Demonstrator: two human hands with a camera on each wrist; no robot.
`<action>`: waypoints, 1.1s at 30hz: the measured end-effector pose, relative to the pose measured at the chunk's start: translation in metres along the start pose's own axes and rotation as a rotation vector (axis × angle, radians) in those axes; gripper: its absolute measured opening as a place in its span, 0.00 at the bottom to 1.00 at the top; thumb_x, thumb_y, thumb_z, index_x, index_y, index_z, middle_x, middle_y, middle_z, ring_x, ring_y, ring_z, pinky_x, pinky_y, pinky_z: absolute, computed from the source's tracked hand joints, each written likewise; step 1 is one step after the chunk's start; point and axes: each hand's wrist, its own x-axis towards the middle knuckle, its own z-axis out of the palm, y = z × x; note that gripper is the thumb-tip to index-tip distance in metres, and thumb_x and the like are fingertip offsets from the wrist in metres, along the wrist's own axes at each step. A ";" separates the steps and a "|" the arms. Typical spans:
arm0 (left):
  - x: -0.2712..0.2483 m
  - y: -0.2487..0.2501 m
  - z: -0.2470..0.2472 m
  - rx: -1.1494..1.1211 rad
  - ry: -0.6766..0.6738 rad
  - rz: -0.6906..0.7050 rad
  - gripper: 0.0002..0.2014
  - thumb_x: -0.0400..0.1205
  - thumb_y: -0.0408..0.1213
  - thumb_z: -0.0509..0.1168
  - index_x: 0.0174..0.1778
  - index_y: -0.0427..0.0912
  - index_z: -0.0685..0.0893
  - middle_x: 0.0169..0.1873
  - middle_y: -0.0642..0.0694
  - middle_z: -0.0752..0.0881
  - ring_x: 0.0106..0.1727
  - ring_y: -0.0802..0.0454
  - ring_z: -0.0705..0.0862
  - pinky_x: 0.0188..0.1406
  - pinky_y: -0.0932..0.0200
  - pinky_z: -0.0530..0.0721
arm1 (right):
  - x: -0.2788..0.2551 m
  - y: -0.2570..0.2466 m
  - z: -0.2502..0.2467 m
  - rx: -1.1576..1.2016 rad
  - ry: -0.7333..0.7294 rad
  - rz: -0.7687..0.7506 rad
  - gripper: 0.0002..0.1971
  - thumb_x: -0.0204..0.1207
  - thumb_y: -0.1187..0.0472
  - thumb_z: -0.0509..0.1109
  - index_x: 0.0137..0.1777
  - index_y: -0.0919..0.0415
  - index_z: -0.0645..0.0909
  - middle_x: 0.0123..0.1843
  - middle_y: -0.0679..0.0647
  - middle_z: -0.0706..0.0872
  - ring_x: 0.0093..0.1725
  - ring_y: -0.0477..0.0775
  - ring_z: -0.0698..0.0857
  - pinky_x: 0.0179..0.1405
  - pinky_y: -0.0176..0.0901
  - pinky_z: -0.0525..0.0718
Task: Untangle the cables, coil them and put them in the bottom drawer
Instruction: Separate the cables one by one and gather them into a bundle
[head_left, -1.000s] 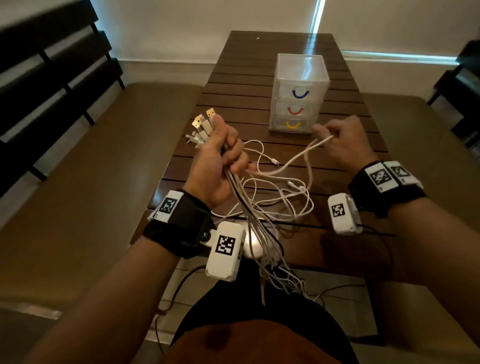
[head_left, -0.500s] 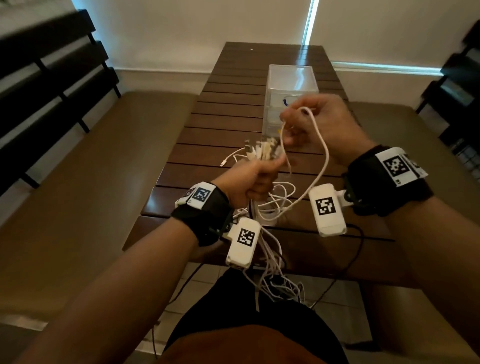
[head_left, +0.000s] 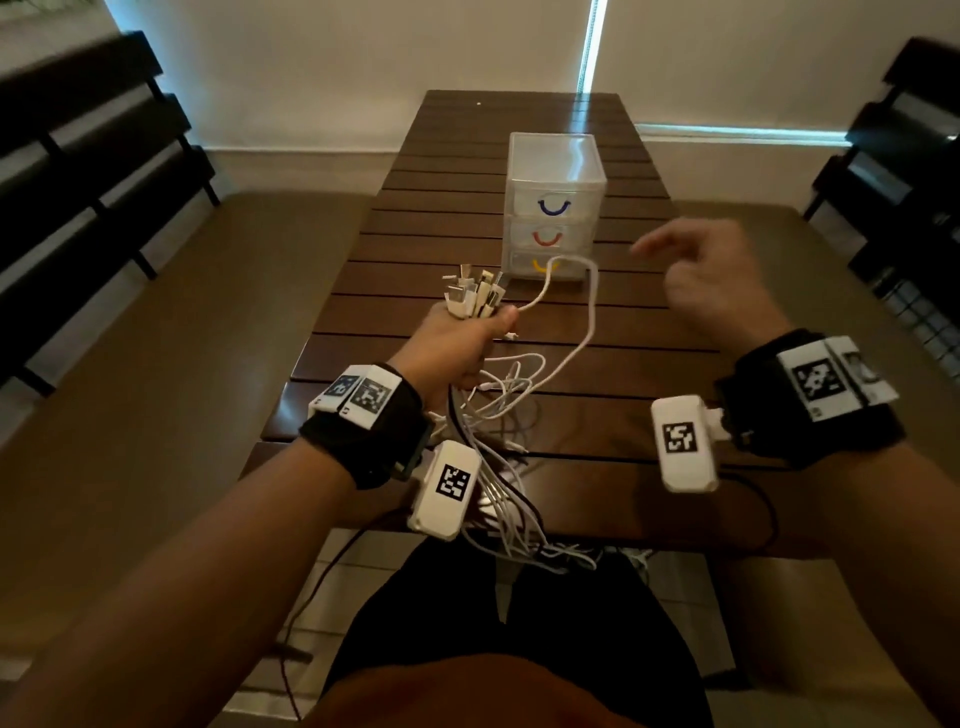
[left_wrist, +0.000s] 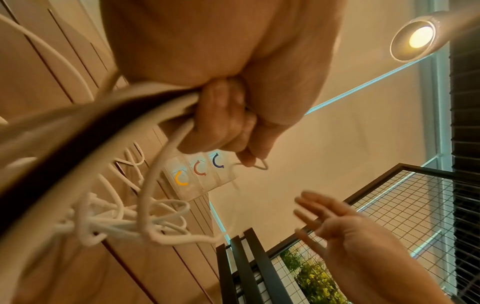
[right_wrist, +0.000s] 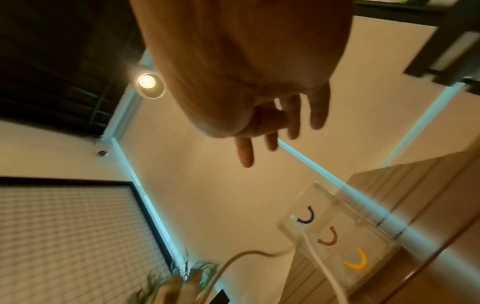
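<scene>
My left hand (head_left: 462, 343) grips a bundle of white cables (head_left: 498, 488) just below their plugs (head_left: 475, 293), which stick up out of the fist. One white cable loop (head_left: 589, 306) arches out of the fist to the right and falls back to the tangle on the table. In the left wrist view my curled fingers (left_wrist: 221, 123) hold the cables (left_wrist: 145, 185). My right hand (head_left: 701, 275) hovers to the right, fingers spread and empty, as the right wrist view shows (right_wrist: 280, 127). The clear drawer unit (head_left: 556, 208) stands behind, its bottom drawer (head_left: 543, 265) marked by a yellow handle and closed.
A dark slatted wooden table (head_left: 441, 218) carries everything; loose cable ends hang over its near edge (head_left: 519, 540) onto my lap. Brown bench seats (head_left: 208, 322) flank the table on both sides. Black slatted backrests (head_left: 93, 156) stand at the far left and right.
My right hand let go of the white cable it had lifted and moved away to the right, fingers now spread. The left hand still holds the bundle and has shifted slightly forward.
</scene>
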 end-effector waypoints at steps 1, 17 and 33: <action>-0.001 0.002 0.002 0.014 -0.013 -0.005 0.09 0.85 0.42 0.65 0.39 0.46 0.79 0.24 0.50 0.62 0.21 0.56 0.59 0.18 0.67 0.58 | -0.003 -0.006 0.006 -0.019 0.051 -0.074 0.27 0.68 0.81 0.56 0.57 0.57 0.86 0.66 0.58 0.82 0.52 0.47 0.81 0.45 0.15 0.73; 0.005 0.008 0.003 0.004 -0.066 -0.094 0.14 0.87 0.45 0.61 0.36 0.47 0.74 0.20 0.52 0.65 0.16 0.59 0.59 0.13 0.70 0.56 | 0.023 0.004 -0.015 0.117 0.367 0.118 0.12 0.81 0.60 0.60 0.51 0.52 0.86 0.47 0.52 0.88 0.52 0.51 0.86 0.60 0.52 0.84; 0.038 0.024 0.034 0.337 -0.165 0.015 0.09 0.84 0.38 0.66 0.37 0.46 0.80 0.20 0.50 0.74 0.15 0.62 0.69 0.14 0.70 0.62 | 0.020 0.009 0.007 0.253 0.268 -0.064 0.11 0.79 0.55 0.63 0.43 0.56 0.86 0.34 0.47 0.85 0.39 0.55 0.86 0.44 0.63 0.86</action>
